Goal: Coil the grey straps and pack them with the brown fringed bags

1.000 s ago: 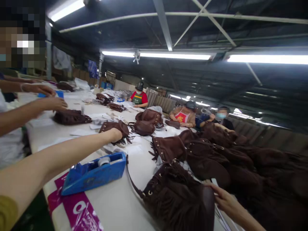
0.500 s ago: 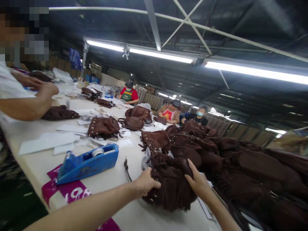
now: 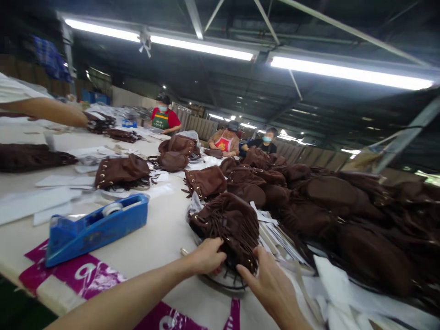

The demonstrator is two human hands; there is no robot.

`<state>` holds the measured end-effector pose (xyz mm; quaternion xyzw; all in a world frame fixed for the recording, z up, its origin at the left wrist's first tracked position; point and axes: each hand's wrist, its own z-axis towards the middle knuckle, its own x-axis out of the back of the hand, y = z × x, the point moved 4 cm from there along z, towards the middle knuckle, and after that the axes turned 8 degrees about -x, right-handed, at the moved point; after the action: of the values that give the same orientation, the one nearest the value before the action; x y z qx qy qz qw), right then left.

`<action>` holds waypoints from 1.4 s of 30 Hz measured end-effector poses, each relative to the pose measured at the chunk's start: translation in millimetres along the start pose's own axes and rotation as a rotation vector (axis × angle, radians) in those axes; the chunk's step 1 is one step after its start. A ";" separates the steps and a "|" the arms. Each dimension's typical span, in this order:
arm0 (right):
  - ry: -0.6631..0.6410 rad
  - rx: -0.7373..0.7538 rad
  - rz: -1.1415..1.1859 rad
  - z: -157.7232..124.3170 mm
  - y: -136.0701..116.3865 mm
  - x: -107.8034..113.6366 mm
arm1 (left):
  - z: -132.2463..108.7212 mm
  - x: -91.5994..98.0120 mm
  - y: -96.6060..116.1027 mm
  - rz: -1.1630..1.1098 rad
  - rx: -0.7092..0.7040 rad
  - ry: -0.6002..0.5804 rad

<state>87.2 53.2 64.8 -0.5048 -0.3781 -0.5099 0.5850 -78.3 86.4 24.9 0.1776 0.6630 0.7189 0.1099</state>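
Observation:
A dark brown fringed bag (image 3: 228,217) lies on the white table right in front of me, its eyelet-lined opening turned toward me. My left hand (image 3: 208,256) is closed on the near left edge of the bag, thumb and fingers pinched there. At the near right corner, my right hand (image 3: 266,279) has its thumb and fingers around the bag's edge by the eyelets. A dark strap curves beneath the bag on the near side. Clear plastic (image 3: 195,206) shows at its far left. Another brown bag (image 3: 206,181) lies just beyond it.
A blue tape dispenser (image 3: 98,227) stands at the left on purple printed plastic (image 3: 82,275). Brown bags are heaped (image 3: 330,220) along the right, with white paper strips (image 3: 275,233) beside them. A co-worker's arm (image 3: 51,110) reaches in at far left; several people work at the back.
The bag has been turned, so its eyelet-lined opening now points toward me. My right hand has come down to the near corner. The co-worker's arm at left has reached farther over the table.

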 end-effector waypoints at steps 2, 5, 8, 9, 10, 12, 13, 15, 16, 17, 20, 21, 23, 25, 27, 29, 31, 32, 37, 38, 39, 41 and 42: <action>-0.081 -0.153 0.026 -9.1 7.5 -13.7 | 8.3 -10.2 4.9 -0.031 0.023 -0.065; -0.134 -0.260 0.143 -2.2 16.4 -20.7 | 26.4 -15.3 13.5 0.182 -0.049 -0.031; -0.190 -0.301 0.496 11.0 28.8 -12.1 | 45.5 2.1 19.9 0.463 -0.150 0.102; -0.234 -0.325 0.647 12.8 33.9 -8.8 | 50.3 10.8 20.2 0.520 -0.166 0.139; -0.282 -0.357 0.788 12.7 39.2 -6.2 | 53.8 19.4 19.6 0.581 -0.170 0.164; -0.346 -0.419 1.010 8.0 50.1 -3.2 | 55.9 31.8 16.9 0.672 -0.159 0.158; -0.351 -0.441 1.087 4.5 55.4 -3.1 | 54.4 34.3 15.8 0.698 -0.159 0.129; -0.329 -0.468 1.148 -2.3 65.5 -6.1 | 46.8 31.5 16.4 0.727 -0.193 0.046; -0.309 -0.464 1.137 -4.9 69.6 -8.7 | 41.2 26.8 17.9 0.757 -0.220 0.004; -0.294 -0.450 1.102 -6.6 72.7 -11.9 | 35.2 21.0 19.9 0.811 -0.241 -0.025; -0.305 -0.375 0.982 -8.5 75.7 -22.5 | 20.9 0.0 25.6 1.031 -0.255 -0.045; -0.315 -0.358 0.970 -8.7 75.6 -25.7 | 19.6 -7.2 27.7 1.076 -0.250 -0.042; -0.338 -0.338 0.975 -9.6 75.3 -31.1 | 24.3 -20.7 33.8 1.070 -0.253 -0.065; -0.368 -0.327 0.991 -11.5 75.4 -35.0 | 38.1 -30.9 44.3 1.013 -0.271 -0.113; -0.384 -0.327 1.034 -14.2 76.1 -36.0 | 56.4 -36.7 58.1 0.938 -0.287 -0.166; -0.378 -0.358 1.102 -17.6 77.8 -34.1 | 72.5 -38.6 70.0 0.670 -0.267 -0.180; -0.362 -0.420 1.184 -22.5 79.7 -30.0 | 80.3 -37.8 75.1 0.260 -0.224 -0.115; -0.361 -0.454 1.223 -25.6 80.4 -27.9 | 80.0 -37.4 74.2 0.080 -0.214 -0.064; -0.367 -0.521 1.443 -42.4 80.4 -21.3 | 46.1 -54.7 46.3 0.086 -0.194 -0.148; -0.355 -0.507 1.466 -44.5 79.8 -20.8 | 36.6 -61.4 38.1 0.131 -0.135 -0.211; -0.335 -0.485 1.468 -45.9 79.0 -20.4 | 27.1 -69.3 30.1 0.129 -0.047 -0.288; -0.280 -0.424 1.402 -46.5 76.8 -18.8 | 9.6 -88.5 19.0 0.034 0.112 -0.454; -0.249 -0.388 1.336 -45.9 75.4 -17.4 | 2.5 -98.9 15.9 -0.026 0.170 -0.531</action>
<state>154.3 9.9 23.3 -0.7787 0.0465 -0.0383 0.6246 14.3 48.2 30.0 0.3599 0.6710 0.5876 0.2737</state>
